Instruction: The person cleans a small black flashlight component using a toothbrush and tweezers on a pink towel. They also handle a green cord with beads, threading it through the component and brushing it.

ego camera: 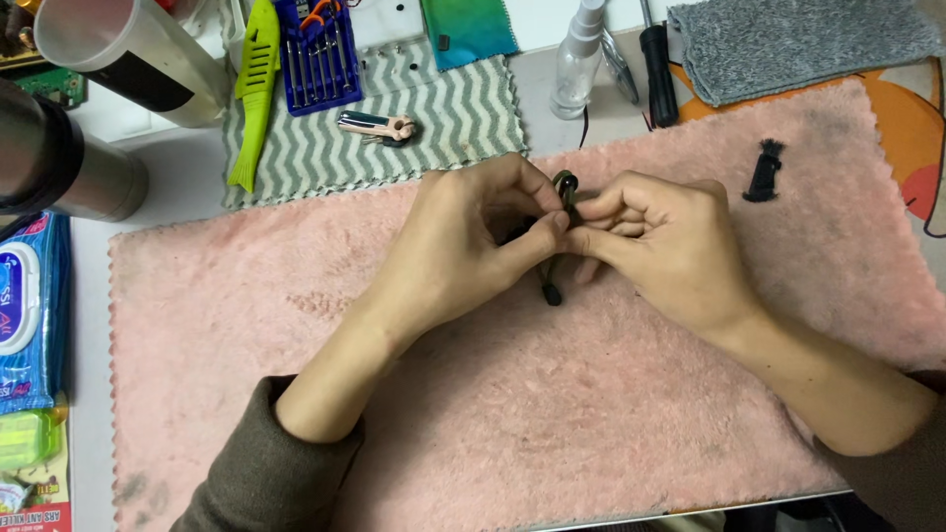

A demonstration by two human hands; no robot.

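Observation:
Both my hands meet over the middle of a pink fluffy mat [512, 414]. My left hand [463, 246] and my right hand [660, 241] pinch a small dark object [565, 187] between thumbs and fingertips; it looks like a black cord or earpiece with a small end piece [552, 293] hanging below. Most of it is hidden by my fingers. A small black knotted piece [763, 169] lies on the mat to the right, apart from my hands.
Behind the mat lie a grey zigzag cloth [473, 118] with a small pinkish tool [379, 125], a blue screwdriver set [315, 54], a green fish-shaped item [254, 89], a clear spray bottle [576, 59], a black-handled screwdriver [658, 74] and a grey towel [788, 44]. Wet wipes [30, 305] sit at the left.

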